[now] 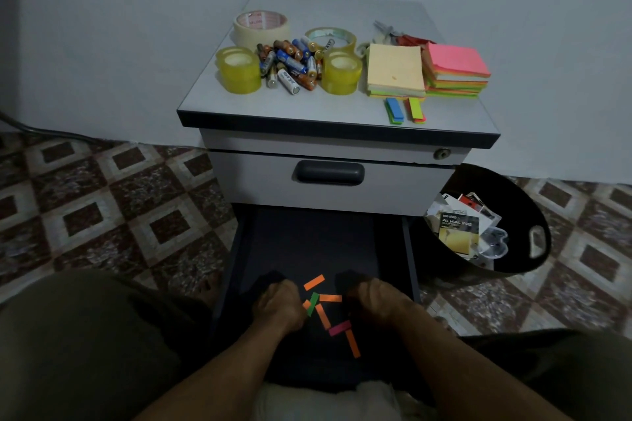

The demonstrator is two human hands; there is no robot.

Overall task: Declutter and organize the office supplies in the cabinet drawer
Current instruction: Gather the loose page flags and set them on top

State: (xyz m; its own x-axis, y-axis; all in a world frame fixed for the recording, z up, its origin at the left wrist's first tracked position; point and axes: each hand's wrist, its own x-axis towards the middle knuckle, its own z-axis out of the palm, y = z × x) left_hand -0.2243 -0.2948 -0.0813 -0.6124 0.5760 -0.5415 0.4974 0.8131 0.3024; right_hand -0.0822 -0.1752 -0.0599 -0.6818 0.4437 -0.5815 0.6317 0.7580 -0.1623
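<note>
dark pull-out drawer (pixel 307 243) nearly emptied, loose neon paper flags (pixel 314 282) left. left hand (pixel 280 306) and right hand (pixel 378 301) knuckles-up, grip not visible

Left hand (pixel 280 304), right hand (pixel 379 301); knuckles up

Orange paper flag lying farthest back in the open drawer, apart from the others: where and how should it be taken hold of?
Probably at its far right end, coming from above. The orange flag lies flat and thin on the drawer floor, so its sides offer nothing. A fingertip must lift that short end first, then pinch it.
</note>
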